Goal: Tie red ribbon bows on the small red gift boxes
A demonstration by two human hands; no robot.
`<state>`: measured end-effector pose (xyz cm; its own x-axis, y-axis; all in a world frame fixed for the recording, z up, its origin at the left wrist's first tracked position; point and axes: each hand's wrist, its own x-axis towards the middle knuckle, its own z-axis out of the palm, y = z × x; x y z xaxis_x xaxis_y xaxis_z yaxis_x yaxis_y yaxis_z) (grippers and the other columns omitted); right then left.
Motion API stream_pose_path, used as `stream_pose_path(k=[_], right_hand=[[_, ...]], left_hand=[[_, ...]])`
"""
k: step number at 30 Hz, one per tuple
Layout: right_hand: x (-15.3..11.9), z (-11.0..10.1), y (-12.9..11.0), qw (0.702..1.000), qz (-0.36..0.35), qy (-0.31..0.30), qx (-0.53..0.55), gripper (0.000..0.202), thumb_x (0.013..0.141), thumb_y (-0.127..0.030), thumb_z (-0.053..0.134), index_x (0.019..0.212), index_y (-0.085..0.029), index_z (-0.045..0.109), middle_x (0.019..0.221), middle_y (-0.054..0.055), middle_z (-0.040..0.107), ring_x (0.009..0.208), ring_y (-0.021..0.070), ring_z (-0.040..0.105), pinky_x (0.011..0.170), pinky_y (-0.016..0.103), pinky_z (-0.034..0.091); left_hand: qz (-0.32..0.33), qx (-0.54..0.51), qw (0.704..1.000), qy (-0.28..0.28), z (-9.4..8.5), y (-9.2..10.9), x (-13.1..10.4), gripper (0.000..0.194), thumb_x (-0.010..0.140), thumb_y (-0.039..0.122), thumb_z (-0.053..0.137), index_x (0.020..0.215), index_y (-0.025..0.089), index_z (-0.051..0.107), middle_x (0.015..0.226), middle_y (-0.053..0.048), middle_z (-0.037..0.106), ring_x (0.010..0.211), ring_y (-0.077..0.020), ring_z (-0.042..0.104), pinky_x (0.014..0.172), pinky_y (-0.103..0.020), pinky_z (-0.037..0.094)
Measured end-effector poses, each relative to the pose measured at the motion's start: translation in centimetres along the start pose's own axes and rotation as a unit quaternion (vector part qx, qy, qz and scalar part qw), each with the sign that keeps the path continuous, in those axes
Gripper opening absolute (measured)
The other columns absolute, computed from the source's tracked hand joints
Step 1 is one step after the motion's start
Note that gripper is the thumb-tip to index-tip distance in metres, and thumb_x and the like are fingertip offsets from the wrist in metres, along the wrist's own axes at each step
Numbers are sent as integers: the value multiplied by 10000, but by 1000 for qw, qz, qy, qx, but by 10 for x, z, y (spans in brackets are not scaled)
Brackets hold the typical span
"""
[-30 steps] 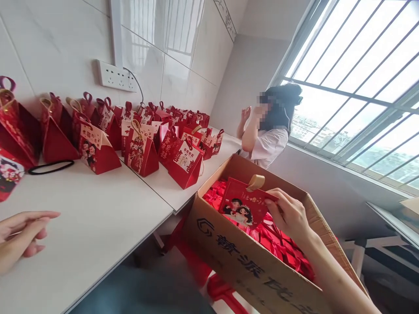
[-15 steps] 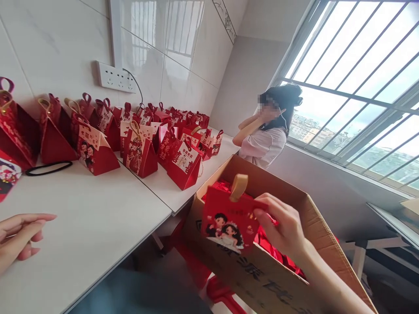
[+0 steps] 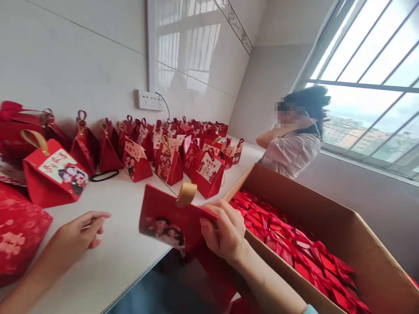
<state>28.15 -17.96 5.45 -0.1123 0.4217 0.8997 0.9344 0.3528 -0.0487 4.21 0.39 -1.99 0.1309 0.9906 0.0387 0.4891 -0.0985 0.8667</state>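
Red flat gift bag (image 3: 170, 222) pinched by right hand (image 3: 225, 233); print blurred, maybe couple; left hand (image 3: 78, 235) loosely spread.

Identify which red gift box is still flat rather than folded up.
The red box pinched in the right hand, over the table edge: a flat sheet, while those on the table stand as folded pyramids.

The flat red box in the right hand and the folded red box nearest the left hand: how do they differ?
The flat box is unfolded, a thin sheet; the folded box stands as a full wedge. The flat box is held in the air by the right hand; the folded box rests on the table, untouched. Both are red, with a cartoon couple and a gold handle.
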Motion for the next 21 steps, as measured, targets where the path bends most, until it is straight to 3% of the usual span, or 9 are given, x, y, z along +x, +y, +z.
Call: stream_pose_path(k=[3,6,8,10,14,17,21], right_hand=[[-10,39,16,989,70,-77,-107,163,903,-270,452,919,-160,573,730,58,652,642,170,627,493,245,461],[-17,73,26,963,174,-172,-114,363,815,-356,547,1090,-122,512,894,117,672,736,237,668,521,298,503],[-14,82,30,944,219,-227,-101,475,776,-368,582,1157,-110,466,964,145,669,767,264,679,547,324,513],[-7,82,34,924,257,-261,-111,456,797,-355,555,1167,-111,447,983,156,668,777,273,685,550,327,505],[1,77,48,900,321,-241,-167,390,861,-358,466,1164,-117,421,1078,199,634,864,297,679,574,342,494],[-1,87,63,875,370,-249,-188,417,883,-394,424,1137,-63,415,1015,242,637,808,332,684,603,397,496],[-3,109,80,885,368,-236,-163,516,877,-389,415,1212,-1,354,1010,271,634,800,348,684,650,424,503]], left_hand=[[-11,-78,995,-67,-1,5,-7,372,589,521,554,769,204,625,535,53,501,456,-112,493,438,-221,402],[-1,-111,992,-65,-1,5,-12,364,586,491,557,763,181,627,554,35,487,508,-127,500,426,-222,400],[5,-109,992,-66,0,4,-14,342,610,466,538,768,176,626,569,31,484,506,-123,488,421,-221,396],[11,-105,992,-68,0,4,-16,320,635,444,517,772,174,621,582,29,483,502,-118,480,422,-222,396],[23,-93,993,-75,1,4,-20,283,688,402,477,792,174,611,601,21,497,517,-118,488,435,-219,400],[30,-72,994,-80,2,4,-21,249,725,362,449,790,179,605,606,21,509,490,-105,475,437,-213,385],[43,-55,994,-82,3,0,-21,241,758,328,420,811,175,599,619,14,531,487,-102,484,435,-207,384]])
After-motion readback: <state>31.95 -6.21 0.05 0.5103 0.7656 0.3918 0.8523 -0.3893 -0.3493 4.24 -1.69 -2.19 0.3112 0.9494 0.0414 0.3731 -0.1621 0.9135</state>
